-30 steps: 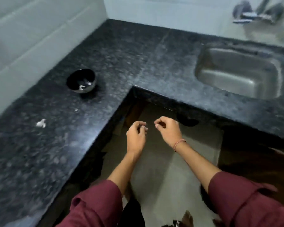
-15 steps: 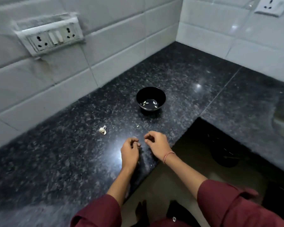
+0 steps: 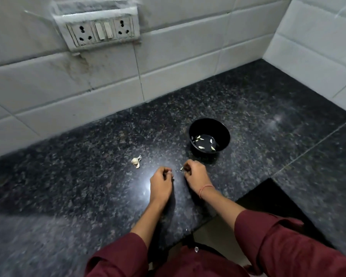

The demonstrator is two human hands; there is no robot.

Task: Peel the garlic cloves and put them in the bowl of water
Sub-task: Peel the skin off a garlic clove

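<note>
Just a clove pinched above the black worktop

Both hands hover low over the front of the worktop (image 3: 68,176), close together but not touching. The right hand (image 3: 196,174) has its fingers (image 3: 188,165) curled in tight, and their tips pinch a small pale garlic clove (image 3: 181,168) that sticks out to the left of the knuckles. The left hand (image 3: 161,183) is curled in much the same way, fingers (image 3: 166,173) folded toward the thumb; whether anything sits between them cannot be told from this angle. A thin red thread (image 3: 205,188) circles the right wrist, and dark red sleeves (image 3: 288,246) cover both forearms.

Just beyond the right hand stands the black bowl (image 3: 225,134), upright, with water in the bottom and several peeled cloves (image 3: 198,139) scattered in it. To the left of the bowl and beyond the left hand, a little cluster of unpeeled garlic (image 3: 135,161) lies on the stone, apart from both hands.

As for the surface, it is dark speckled granite, polished enough to throw back a bright patch of light beside the left wrist. It runs back to a wall of white tiles (image 3: 178,56), which turns a corner at the right. A grubby socket plate (image 3: 102,33) with two sockets and two switches is set into the tiles at upper left, with a stain trailing down below it. At lower right the stone is cut away in a square notch.
</note>
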